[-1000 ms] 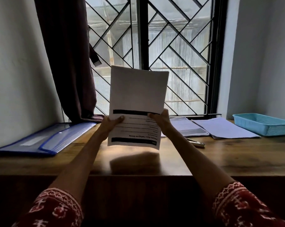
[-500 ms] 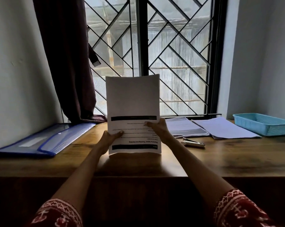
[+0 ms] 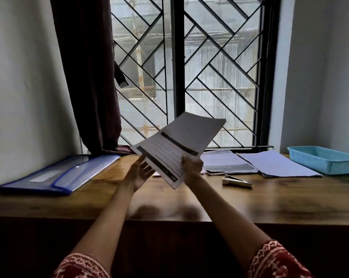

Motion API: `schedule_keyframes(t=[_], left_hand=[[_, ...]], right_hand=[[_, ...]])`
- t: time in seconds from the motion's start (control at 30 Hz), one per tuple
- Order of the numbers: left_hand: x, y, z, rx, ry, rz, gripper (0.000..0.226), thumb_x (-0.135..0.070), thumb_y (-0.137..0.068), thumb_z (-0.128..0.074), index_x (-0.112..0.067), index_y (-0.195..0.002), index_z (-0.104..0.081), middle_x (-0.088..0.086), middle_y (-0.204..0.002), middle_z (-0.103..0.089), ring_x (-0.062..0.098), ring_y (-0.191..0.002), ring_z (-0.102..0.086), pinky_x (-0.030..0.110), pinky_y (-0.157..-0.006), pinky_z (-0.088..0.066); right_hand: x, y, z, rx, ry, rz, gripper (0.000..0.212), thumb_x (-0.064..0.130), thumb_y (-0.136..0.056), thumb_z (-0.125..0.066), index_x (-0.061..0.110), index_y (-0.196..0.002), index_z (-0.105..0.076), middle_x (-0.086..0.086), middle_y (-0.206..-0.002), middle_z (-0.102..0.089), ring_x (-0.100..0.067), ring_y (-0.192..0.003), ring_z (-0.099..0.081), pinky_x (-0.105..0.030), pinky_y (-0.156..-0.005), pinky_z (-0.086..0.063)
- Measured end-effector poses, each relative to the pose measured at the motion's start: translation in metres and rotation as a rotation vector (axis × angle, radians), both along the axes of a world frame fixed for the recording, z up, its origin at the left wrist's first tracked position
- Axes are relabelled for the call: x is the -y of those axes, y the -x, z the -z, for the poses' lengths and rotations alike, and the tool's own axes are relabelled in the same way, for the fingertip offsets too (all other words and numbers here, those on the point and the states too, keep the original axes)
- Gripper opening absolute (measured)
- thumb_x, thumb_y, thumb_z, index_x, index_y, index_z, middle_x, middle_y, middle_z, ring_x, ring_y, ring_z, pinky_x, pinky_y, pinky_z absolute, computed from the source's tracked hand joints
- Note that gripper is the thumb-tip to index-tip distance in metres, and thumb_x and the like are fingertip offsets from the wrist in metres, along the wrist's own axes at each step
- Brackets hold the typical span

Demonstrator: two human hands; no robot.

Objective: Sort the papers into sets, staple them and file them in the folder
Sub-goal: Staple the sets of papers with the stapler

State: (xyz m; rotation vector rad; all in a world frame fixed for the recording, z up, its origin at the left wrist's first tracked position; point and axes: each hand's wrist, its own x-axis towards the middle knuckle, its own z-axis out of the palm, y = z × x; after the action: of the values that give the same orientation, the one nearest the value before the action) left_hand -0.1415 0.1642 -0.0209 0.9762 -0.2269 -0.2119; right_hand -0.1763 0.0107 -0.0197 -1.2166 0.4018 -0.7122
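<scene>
Half a second ago upright on the bench, the paper set now tilts, top corner toward the upper right, lifted off the wood. Right hand pinches its lower right edge, grip clamped on the sheets. Left hand lies open, fingers spread beneath the lower left edge. Stapler sits lower right of the set; folder lies at left.

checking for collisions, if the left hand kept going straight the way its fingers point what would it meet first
Likely the paper set itself: the left hand lies open, fingers aimed up at its underside. Depth is unclear.
</scene>
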Motion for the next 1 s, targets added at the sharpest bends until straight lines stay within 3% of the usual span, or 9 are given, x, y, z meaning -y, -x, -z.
schedule_keyframes(t=[0.2,0.37,0.43,0.53,0.67,0.77,0.83,0.93,1.0], left_hand=[[0.033,0.009,0.004,-0.104,-0.122,-0.334,0.037,-0.017,-0.097,-0.048,0.004,-0.127,-0.044,0.019,-0.108,-0.054,0.025,-0.096,-0.052,0.041,-0.088,-0.044],[-0.010,-0.005,0.009,-0.138,-0.458,-0.269,0.035,-0.014,-0.099,-0.044,0.005,-0.128,-0.046,0.021,-0.119,-0.057,0.032,-0.105,-0.055,0.045,-0.093,-0.043],[-0.031,-0.005,0.011,-0.148,-0.657,-0.158,0.030,-0.014,-0.100,-0.041,0.004,-0.122,-0.050,0.023,-0.124,-0.056,0.033,-0.103,-0.054,0.047,-0.091,-0.041],[-0.045,-0.003,0.015,-0.155,-0.968,-0.062,0.035,-0.015,-0.100,-0.040,0.004,-0.130,-0.044,0.021,-0.111,-0.059,0.034,-0.102,-0.055,0.047,-0.095,-0.040],[-0.035,0.007,0.013,-0.123,-1.069,0.027,0.037,-0.014,-0.099,-0.042,0.007,-0.130,-0.041,0.019,-0.113,-0.057,0.034,-0.117,-0.051,0.047,-0.099,-0.040],[-0.030,0.012,0.012,-0.119,-1.055,0.052,0.013,-0.011,-0.099,-0.043,0.001,-0.099,-0.050,0.015,-0.084,-0.057,0.033,-0.084,-0.056,0.045,-0.085,-0.041],[-0.031,0.013,0.014,-0.108,-1.054,0.024,0.019,-0.009,-0.097,-0.046,-0.003,-0.080,-0.049,0.010,-0.067,-0.059,0.023,-0.067,-0.052,0.036,-0.071,-0.046],[-0.031,0.020,0.016,-0.100,-1.092,0.042,0.023,-0.009,-0.097,-0.047,-0.006,-0.075,-0.048,0.006,-0.051,-0.061,0.019,-0.057,-0.055,0.028,-0.053,-0.050],[-0.032,0.027,0.017,-0.094,-1.096,0.069,0.024,-0.009,-0.098,-0.045,-0.004,-0.075,-0.048,0.012,-0.063,-0.059,0.024,-0.059,-0.056,0.036,-0.073,-0.051]], right_hand=[[-0.037,0.005,0.014,-0.006,-0.016,0.008,0.031,0.007,-0.082,-0.063,0.005,-0.113,-0.059,-0.011,-0.108,-0.065,-0.024,-0.093,-0.062,-0.022,-0.071,-0.043],[-0.008,0.019,0.021,-0.113,0.086,0.102,0.071,-0.001,-0.080,-0.059,0.005,-0.141,-0.024,-0.021,-0.136,-0.043,-0.034,-0.122,-0.047,-0.029,-0.097,-0.038],[0.007,0.027,0.024,-0.291,0.440,0.220,0.090,0.003,-0.079,-0.059,0.007,-0.149,-0.002,-0.023,-0.151,-0.016,-0.037,-0.141,-0.017,-0.043,-0.113,-0.019],[0.011,0.029,0.030,-0.515,1.115,0.322,0.095,0.016,-0.082,-0.059,0.007,-0.149,0.007,-0.022,-0.155,0.006,-0.038,-0.143,0.011,-0.060,-0.111,0.005],[-0.029,0.033,0.025,-0.541,1.718,0.139,0.047,0.029,-0.093,-0.039,0.009,-0.135,-0.044,-0.021,-0.150,-0.026,-0.035,-0.144,-0.009,-0.066,-0.096,0.026],[-0.062,0.034,0.018,-0.715,2.074,0.081,0.045,0.034,-0.097,-0.029,0.011,-0.124,-0.058,-0.024,-0.145,-0.036,-0.045,-0.141,-0.014,-0.070,-0.096,0.022],[-0.073,0.028,0.026,-0.632,1.999,-0.062,0.047,0.034,-0.098,-0.028,0.008,-0.129,-0.052,-0.021,-0.144,-0.037,-0.041,-0.141,-0.014,-0.070,-0.100,0.017],[-0.062,0.022,0.046,-0.559,1.578,-0.500,0.054,0.041,-0.100,-0.023,0.008,-0.144,-0.027,-0.015,-0.153,-0.020,-0.031,-0.144,-0.009,-0.054,-0.115,0.004],[-0.051,0.025,0.054,-0.593,1.534,-0.518,0.059,0.044,-0.101,-0.019,0.009,-0.149,-0.016,-0.013,-0.157,-0.012,-0.028,-0.145,-0.006,-0.045,-0.118,-0.002]])
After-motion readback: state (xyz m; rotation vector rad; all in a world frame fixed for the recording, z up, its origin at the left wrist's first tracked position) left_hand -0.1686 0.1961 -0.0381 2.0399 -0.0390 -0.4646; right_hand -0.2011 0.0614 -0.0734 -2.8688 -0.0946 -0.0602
